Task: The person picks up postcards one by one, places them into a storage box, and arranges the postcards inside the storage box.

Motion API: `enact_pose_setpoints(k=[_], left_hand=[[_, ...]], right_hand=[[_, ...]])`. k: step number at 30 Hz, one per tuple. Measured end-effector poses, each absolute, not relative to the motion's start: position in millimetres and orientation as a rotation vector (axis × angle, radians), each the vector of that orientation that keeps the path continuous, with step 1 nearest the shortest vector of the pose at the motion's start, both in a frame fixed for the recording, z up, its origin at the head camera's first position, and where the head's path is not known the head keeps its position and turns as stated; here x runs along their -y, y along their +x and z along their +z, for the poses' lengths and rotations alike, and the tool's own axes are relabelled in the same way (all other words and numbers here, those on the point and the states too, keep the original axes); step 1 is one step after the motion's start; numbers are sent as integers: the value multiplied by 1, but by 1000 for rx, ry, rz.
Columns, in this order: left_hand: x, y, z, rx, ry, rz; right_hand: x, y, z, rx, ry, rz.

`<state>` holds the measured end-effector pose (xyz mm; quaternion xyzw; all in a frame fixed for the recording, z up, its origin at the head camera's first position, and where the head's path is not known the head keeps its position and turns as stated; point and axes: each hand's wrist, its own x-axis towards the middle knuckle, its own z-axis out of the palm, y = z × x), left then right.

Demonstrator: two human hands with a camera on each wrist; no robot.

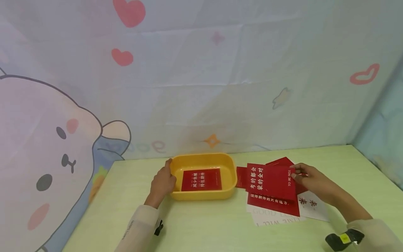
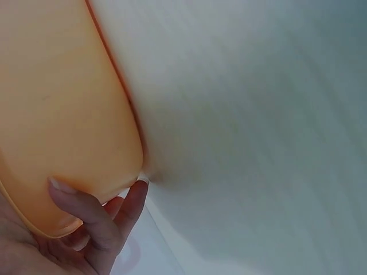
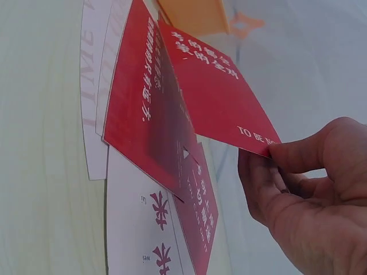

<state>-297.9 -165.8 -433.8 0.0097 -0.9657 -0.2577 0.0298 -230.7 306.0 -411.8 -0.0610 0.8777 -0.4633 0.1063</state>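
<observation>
My left hand (image 1: 162, 182) grips the left end of a yellow plastic basin (image 1: 201, 196); in the left wrist view the thumb lies against its wall and the fingers curl round the end. Inside the basin lies a red card (image 1: 201, 180) with white characters. Between thumb and fingers my right hand (image 1: 310, 178) pinches a red card (image 3: 221, 94) printed "TO BE NO…", its near end raised above a loose pile. That pile has another red card (image 3: 146, 109) with white characters, white cards (image 3: 135, 229) and further red cards partly hidden beneath.
The pale green table (image 1: 220, 227) carries the basin and the pile side by side. Behind its back edge hangs a printed cloth (image 1: 201, 87) with hearts and a cartoon animal. Black straps sit at both wrists.
</observation>
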Motion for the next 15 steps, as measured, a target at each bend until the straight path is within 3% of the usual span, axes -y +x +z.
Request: enact_pose_setpoints(k=[15], left_hand=[[165, -301, -437, 2979, 48, -733]], right_hand=[[-304, -238, -418, -2568, -68, -1537]])
